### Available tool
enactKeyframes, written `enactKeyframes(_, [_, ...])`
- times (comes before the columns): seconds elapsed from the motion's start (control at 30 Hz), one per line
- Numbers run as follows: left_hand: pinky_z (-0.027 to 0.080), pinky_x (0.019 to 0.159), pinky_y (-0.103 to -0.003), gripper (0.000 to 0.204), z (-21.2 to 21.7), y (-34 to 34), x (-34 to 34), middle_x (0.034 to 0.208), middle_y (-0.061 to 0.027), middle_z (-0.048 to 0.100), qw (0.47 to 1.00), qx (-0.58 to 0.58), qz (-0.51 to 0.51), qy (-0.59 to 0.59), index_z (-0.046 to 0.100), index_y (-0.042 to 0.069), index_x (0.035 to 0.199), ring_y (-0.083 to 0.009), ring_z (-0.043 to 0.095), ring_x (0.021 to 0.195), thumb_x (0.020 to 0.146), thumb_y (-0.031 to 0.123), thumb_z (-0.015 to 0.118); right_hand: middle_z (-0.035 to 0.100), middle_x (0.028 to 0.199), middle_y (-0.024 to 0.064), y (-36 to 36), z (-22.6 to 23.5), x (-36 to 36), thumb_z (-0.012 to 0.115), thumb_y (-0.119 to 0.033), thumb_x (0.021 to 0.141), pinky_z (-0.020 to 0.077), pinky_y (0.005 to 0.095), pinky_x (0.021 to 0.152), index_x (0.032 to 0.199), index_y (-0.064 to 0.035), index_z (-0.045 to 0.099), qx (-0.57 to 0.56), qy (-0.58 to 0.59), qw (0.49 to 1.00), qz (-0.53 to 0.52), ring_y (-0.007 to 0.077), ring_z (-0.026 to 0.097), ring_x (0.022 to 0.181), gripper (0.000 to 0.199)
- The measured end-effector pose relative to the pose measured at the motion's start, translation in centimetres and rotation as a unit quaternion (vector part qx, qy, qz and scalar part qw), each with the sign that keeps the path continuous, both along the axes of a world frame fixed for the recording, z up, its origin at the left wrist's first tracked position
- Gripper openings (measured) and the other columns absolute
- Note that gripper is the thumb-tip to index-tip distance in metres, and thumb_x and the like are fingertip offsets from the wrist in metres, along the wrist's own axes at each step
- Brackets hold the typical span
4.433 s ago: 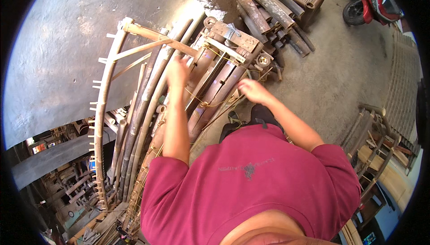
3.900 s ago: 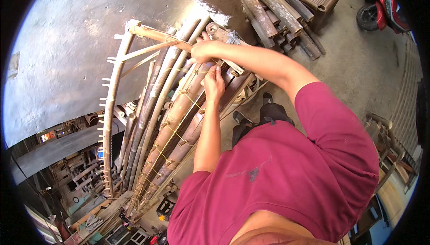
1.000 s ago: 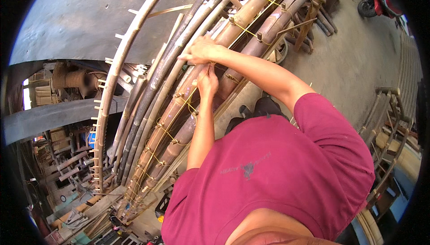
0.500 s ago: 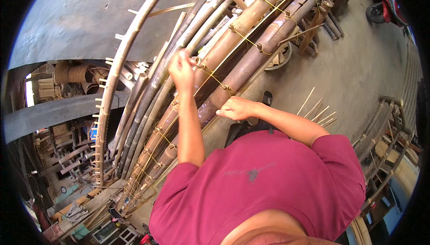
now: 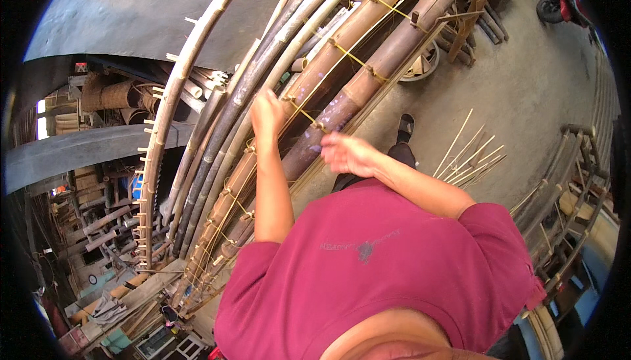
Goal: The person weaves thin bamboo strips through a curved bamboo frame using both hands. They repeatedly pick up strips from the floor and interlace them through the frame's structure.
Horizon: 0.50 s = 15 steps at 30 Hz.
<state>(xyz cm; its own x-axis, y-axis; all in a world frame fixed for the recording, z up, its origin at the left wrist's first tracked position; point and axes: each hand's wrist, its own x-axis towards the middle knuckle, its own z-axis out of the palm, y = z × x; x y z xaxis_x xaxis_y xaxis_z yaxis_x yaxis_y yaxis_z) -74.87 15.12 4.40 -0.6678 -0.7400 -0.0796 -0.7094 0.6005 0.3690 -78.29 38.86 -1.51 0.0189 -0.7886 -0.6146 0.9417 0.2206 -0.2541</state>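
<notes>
Mid-lashing step, by the look of it. Right hand (image 5: 347,154) loosely curled just off the brown bamboo pole (image 5: 368,77), grip hard to tell. Left hand (image 5: 268,111) pinching the yellow binding strip (image 5: 303,114) across 2 poles. Next calls for steady tension.

Bamboo craft workshop, open-sided yard type. Evidence: long bent bamboo poles (image 5: 342,64) lashed side by side with yellow cord (image 5: 348,57); pegged bamboo rail (image 5: 154,163); loose split bamboo strips (image 5: 470,156) on bare concrete floor (image 5: 526,97); stacked timber and offcuts (image 5: 98,228) under a shed roof.
</notes>
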Motion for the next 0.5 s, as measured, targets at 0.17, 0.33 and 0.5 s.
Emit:
enactKeyframes(0.17, [0.047, 0.088, -0.045, 0.023, -5.4, 4.6, 4.4, 0.109, -0.0243, 0.066, 0.996, 0.051, -0.062, 0.032, 0.06, 0.001, 0.106, -0.0366, 0.062, 0.108, 0.092, 0.019, 0.058, 0.062, 0.081, 0.0078, -9.3, 4.8, 3.1, 0.044, -0.032, 0.1, 0.0485, 0.0379, 0.078, 0.083, -0.0091, 0.06, -0.156, 0.582, 0.774, -0.195, 0.023, 0.06, 0.08, 0.033])
enactKeyframes(0.33, [0.047, 0.084, -0.047, 0.03, -5.9, 3.9, 5.1, 0.108, -0.0247, 0.065, 0.966, 0.021, -0.104, 0.237, 0.066, 0.002, 0.104, -0.0399, 0.061, 0.107, 0.099, 0.025, 0.048, 0.069, 0.108, 0.0161, -17.8, 7.4, -4.4, 0.038, -0.057, 0.096, 0.0446, 0.0538, 0.09, 0.101, -0.0146, 0.073, -0.03, 0.852, 0.459, 0.252, 0.0355, 0.063, 0.104, 0.055])
enactKeyframes(0.5, [0.048, 0.08, -0.048, 0.03, -5.5, 3.3, 5.0, 0.094, -0.0254, 0.066, 0.984, 0.075, -0.091, 0.137, 0.068, 0.006, 0.107, -0.0423, 0.064, 0.093, 0.098, 0.028, 0.05, 0.067, 0.088, 0.0171, -18.4, 4.6, -7.6, 0.049, -0.044, 0.097, 0.0505, 0.0408, 0.08, 0.086, -0.0071, 0.066, -0.246, 0.477, 0.83, 0.151, 0.0257, 0.064, 0.087, 0.042])
